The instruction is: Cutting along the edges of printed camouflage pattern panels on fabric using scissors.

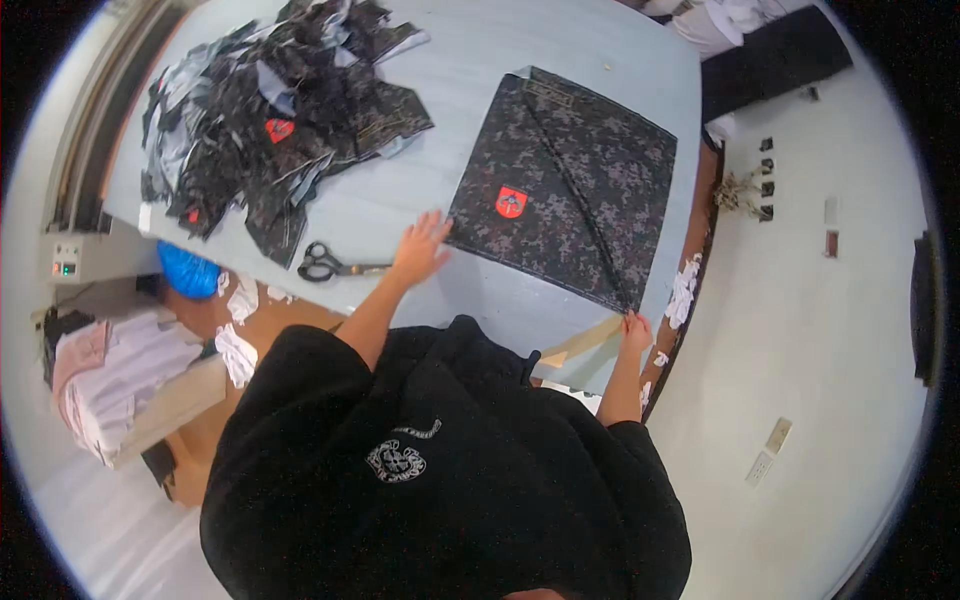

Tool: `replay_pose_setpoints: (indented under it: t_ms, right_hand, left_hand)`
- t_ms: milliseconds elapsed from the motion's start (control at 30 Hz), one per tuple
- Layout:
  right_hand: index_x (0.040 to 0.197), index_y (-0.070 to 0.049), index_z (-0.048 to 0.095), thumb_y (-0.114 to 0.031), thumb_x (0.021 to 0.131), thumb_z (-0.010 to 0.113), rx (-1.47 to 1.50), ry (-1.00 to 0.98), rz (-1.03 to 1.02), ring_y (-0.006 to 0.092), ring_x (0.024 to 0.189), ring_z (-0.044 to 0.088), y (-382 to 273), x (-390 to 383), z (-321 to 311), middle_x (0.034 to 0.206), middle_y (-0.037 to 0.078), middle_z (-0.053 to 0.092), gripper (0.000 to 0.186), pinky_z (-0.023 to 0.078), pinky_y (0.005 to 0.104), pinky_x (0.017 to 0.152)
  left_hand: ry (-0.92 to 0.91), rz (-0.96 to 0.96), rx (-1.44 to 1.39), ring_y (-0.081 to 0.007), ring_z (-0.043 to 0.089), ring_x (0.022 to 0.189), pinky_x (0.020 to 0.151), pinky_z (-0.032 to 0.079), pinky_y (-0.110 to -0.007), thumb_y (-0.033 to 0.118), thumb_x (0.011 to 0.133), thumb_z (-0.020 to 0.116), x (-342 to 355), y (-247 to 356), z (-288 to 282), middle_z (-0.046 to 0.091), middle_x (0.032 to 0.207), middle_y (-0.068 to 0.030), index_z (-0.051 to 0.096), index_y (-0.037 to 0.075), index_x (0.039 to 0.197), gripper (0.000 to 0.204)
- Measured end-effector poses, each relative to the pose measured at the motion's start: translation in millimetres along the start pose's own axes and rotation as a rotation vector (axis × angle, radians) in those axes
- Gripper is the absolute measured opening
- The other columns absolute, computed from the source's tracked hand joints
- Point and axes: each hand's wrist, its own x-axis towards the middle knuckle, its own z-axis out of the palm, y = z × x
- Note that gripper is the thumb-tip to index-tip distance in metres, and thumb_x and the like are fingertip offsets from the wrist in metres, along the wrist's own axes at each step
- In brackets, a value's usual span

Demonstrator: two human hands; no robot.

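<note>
A dark camouflage fabric piece [585, 235] lies spread on the pale table [360, 215], with a red shield patch [511, 202] on its left part. A dark strip or fold runs diagonally across it to the near right corner. My right hand [636, 328] is closed on that corner, thumb and fingers pinched together. At the near left corner, my left hand [420, 250] lies with its fingers stretched out, the tips at the fabric's edge. Black-handled scissors [320, 264] rest beside my left wrist, their blades pointing toward it.
A heap of crumpled camouflage pieces [300, 130] covers the table's far left. A yellowish strip [580, 343] lies by the near right edge. White scraps [236, 355] and a blue bag [188, 270] are below at left. A white wall [790, 330] stands at right.
</note>
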Motion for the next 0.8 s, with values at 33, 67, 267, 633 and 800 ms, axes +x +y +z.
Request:
replay_pose_setpoints:
  t_ms: [33,67,267,633,800]
  right_hand:
    - [0.102,0.001,0.062,0.004,0.082,0.072,0.02,-0.011,0.009,0.0177,0.065,0.065,1,0,3,0.082,0.01,0.067,0.023,0.054,0.0278,0.057]
    - [0.101,0.0,0.063,0.004,0.082,0.072,0.038,-0.024,0.016,0.0173,0.065,0.064,2,1,6,0.083,0.01,0.067,0.022,0.054,0.0275,0.056]
    - [0.092,-0.002,0.067,0.0,0.078,0.074,-0.144,0.079,-0.128,0.0175,0.057,0.06,3,10,-22,0.072,0.008,0.066,0.016,0.048,0.0287,0.051]
    - [0.12,0.002,0.06,-0.033,0.082,0.075,-1.072,0.084,-0.973,0.046,0.123,0.048,-39,-101,76,0.138,0.031,0.047,0.054,0.04,0.0518,0.103]
    - [0.141,0.002,0.045,-0.044,0.09,0.066,-1.175,0.039,-0.898,0.0511,0.135,0.035,4,-133,119,0.149,0.035,0.033,0.072,0.03,0.0574,0.11]
  left_hand:
    - [-0.123,-0.001,0.055,-0.0406,0.035,0.139,0.111,0.032,-0.056,0.033,0.084,0.068,1,12,1,0.036,0.154,-0.0157,0.044,0.014,0.145,0.069]
    - [-0.244,-0.004,0.111,-0.0405,0.031,0.143,0.113,0.029,-0.057,0.037,0.084,0.069,0,22,2,0.031,0.157,-0.0146,0.04,0.016,0.148,0.073]
    - [-0.29,0.044,0.124,-0.0378,0.032,0.141,0.113,0.026,-0.059,0.039,0.084,0.069,-47,42,-10,0.036,0.153,-0.014,0.047,0.016,0.143,0.066]
    - [0.024,0.099,-0.063,-0.0364,0.042,0.133,0.107,0.037,-0.051,0.028,0.089,0.066,170,12,15,0.047,0.143,-0.0137,0.052,0.014,0.136,0.051]
    - [0.072,0.162,-0.001,-0.0364,0.039,0.136,0.106,0.037,-0.054,0.04,0.094,0.058,320,-45,70,0.042,0.149,-0.0135,0.048,0.016,0.142,0.055]
